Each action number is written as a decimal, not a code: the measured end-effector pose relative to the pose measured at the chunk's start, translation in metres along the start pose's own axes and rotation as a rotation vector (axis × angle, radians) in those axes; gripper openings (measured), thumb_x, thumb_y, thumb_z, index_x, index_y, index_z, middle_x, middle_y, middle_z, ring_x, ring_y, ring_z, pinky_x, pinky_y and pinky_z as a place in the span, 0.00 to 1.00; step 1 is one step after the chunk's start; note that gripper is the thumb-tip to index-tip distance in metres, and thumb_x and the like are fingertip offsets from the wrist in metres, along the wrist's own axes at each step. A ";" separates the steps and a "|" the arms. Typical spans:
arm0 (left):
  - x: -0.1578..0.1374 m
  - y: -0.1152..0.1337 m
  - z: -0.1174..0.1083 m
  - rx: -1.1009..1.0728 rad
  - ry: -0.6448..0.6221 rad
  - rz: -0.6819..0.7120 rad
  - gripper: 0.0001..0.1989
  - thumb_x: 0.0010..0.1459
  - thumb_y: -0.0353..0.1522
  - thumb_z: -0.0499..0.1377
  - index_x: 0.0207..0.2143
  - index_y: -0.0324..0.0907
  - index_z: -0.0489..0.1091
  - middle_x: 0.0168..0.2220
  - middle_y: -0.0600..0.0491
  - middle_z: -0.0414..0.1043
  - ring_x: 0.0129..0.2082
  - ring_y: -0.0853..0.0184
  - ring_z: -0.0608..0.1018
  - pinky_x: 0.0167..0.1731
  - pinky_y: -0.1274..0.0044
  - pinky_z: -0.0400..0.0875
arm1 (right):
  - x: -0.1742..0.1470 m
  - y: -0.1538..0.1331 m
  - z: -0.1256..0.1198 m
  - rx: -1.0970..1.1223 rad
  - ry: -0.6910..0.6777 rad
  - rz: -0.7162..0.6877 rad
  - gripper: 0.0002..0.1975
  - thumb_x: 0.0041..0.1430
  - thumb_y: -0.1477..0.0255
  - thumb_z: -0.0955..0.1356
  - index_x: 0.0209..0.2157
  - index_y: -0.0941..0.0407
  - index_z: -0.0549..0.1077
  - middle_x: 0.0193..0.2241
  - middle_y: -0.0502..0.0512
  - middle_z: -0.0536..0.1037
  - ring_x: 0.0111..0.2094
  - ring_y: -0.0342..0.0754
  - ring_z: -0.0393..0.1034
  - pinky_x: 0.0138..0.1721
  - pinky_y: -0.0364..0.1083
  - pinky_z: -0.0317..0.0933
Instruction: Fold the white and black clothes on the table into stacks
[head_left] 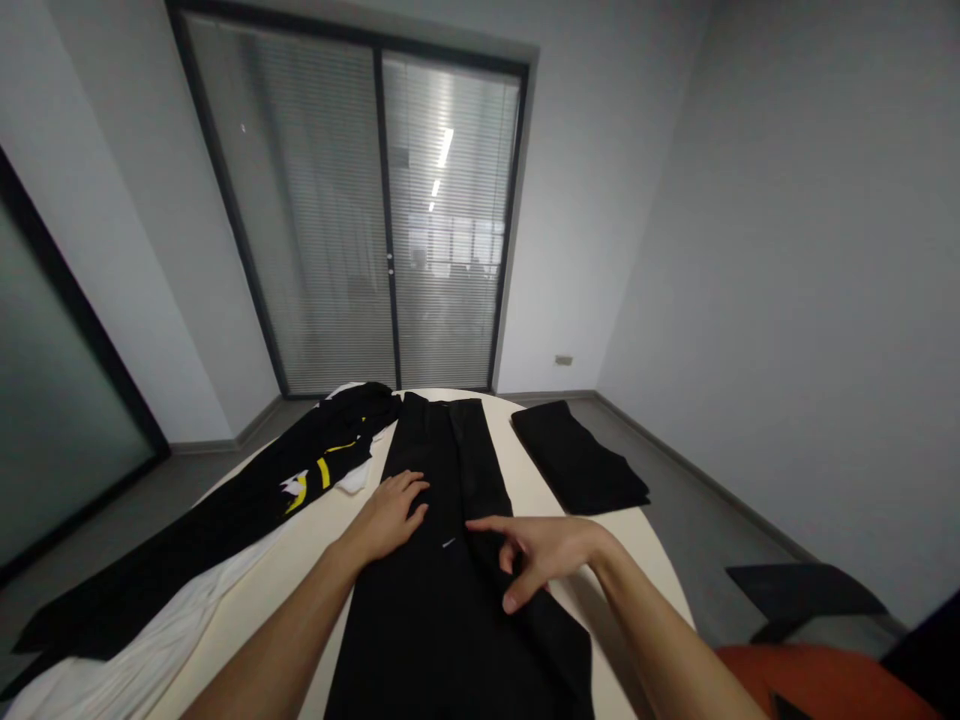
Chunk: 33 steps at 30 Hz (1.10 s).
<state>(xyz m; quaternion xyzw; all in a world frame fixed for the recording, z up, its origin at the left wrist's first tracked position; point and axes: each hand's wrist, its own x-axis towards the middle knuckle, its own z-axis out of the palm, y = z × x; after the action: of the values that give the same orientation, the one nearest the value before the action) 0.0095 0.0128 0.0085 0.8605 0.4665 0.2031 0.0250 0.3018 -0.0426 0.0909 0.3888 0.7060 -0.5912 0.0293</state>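
Black trousers [427, 620] lie lengthwise on the cream tabletop [262, 590], their far end near the table's back edge. A small pale mark shows on the fabric between my hands. Fingers spread, my left hand [390, 515] rests on the left part of the trousers. My right hand [536, 555] is over the right edge, index finger stretched out toward the middle fold, thumb apart and the other fingers curled. No object shows in either hand. Whether the right fingertips press the cloth is hard to tell.
A folded black garment [574, 455] lies at the table's right. Along the left are a black garment with yellow and white print [247, 500] and white cloth [180, 620]. An orange chair seat [817, 685] with a dark armrest [806, 590] stands at lower right. Glass doors [390, 220] are beyond.
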 end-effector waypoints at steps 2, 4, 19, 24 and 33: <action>-0.001 0.001 0.001 -0.001 0.010 0.000 0.18 0.64 0.35 0.54 0.55 0.41 0.70 0.60 0.45 0.68 0.61 0.56 0.68 0.62 0.62 0.61 | 0.000 -0.006 0.005 -0.020 -0.062 0.019 0.65 0.40 0.64 0.81 0.71 0.48 0.40 0.30 0.42 0.69 0.25 0.36 0.65 0.23 0.34 0.59; -0.001 0.000 0.002 -0.008 0.023 -0.003 0.18 0.64 0.35 0.55 0.54 0.42 0.71 0.60 0.46 0.68 0.61 0.56 0.68 0.62 0.62 0.61 | -0.001 -0.013 0.009 -0.011 -0.099 0.000 0.64 0.39 0.65 0.81 0.70 0.46 0.42 0.28 0.41 0.67 0.23 0.35 0.64 0.22 0.33 0.59; -0.004 -0.010 0.001 -0.083 -0.058 -0.015 0.20 0.67 0.40 0.52 0.58 0.47 0.68 0.64 0.48 0.64 0.66 0.56 0.63 0.64 0.57 0.55 | 0.026 -0.029 0.044 -0.069 -0.344 0.068 0.53 0.31 0.61 0.82 0.62 0.45 0.65 0.34 0.44 0.75 0.26 0.39 0.71 0.24 0.35 0.65; -0.003 -0.004 -0.002 -0.078 -0.054 -0.005 0.18 0.66 0.37 0.53 0.56 0.47 0.70 0.62 0.49 0.66 0.65 0.56 0.64 0.64 0.57 0.56 | 0.031 -0.030 0.048 0.086 -0.489 -0.017 0.45 0.43 0.56 0.78 0.62 0.46 0.63 0.38 0.48 0.77 0.28 0.40 0.75 0.27 0.36 0.65; -0.003 0.027 -0.019 -0.178 -0.074 0.141 0.18 0.61 0.26 0.53 0.51 0.48 0.73 0.60 0.50 0.67 0.59 0.61 0.69 0.61 0.66 0.64 | 0.049 0.001 0.027 -0.409 0.413 -0.358 0.14 0.52 0.76 0.69 0.42 0.55 0.78 0.25 0.45 0.74 0.25 0.39 0.67 0.31 0.38 0.58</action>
<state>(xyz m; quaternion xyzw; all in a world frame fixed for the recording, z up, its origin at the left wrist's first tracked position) 0.0224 -0.0073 0.0313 0.8925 0.3837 0.2130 0.1041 0.2566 -0.0405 0.0572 0.3562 0.8581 -0.3418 -0.1413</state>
